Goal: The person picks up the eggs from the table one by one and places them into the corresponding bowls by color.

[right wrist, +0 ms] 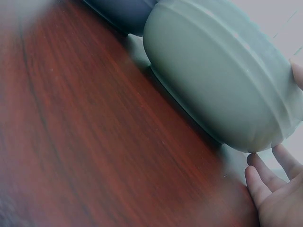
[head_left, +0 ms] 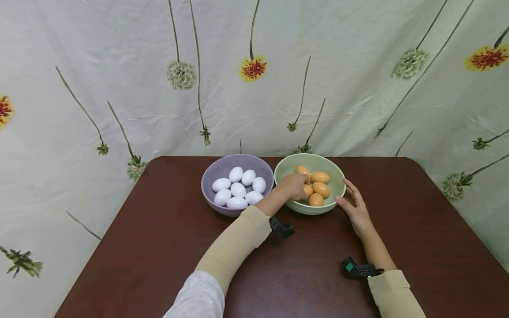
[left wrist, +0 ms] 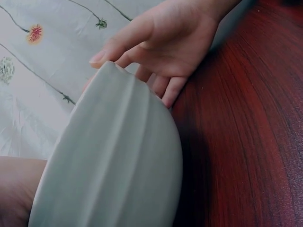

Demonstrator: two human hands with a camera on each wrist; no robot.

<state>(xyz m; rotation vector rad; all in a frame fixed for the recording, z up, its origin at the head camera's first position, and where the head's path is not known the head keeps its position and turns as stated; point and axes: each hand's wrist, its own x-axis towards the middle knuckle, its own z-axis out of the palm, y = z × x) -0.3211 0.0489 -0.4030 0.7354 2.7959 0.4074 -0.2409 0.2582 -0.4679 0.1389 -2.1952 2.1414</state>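
A light green bowl (head_left: 290, 162) with several brown eggs (head_left: 321, 189) in it stands right of centre near the table's far edge. My left hand (head_left: 293, 185) reaches over its near left rim, fingers down among the eggs and right against one brown egg (head_left: 308, 191). Its fingertips are hidden, so I cannot tell whether it grips that egg. At the bowl's right side, my right hand (head_left: 357, 211) touches the rim with spread thumb and fingers. The left wrist view shows the right hand (left wrist: 177, 45) with its thumb at the rim, and straight fingers (right wrist: 258, 184) meet the wall in the right wrist view.
A purple bowl (head_left: 208, 194) holding several white eggs (head_left: 237, 190) stands directly left of the green one, their rims close together. Both sit on a dark red-brown wooden table (head_left: 159, 247). Behind the table hangs a white cloth (head_left: 131, 53) printed with flowers.
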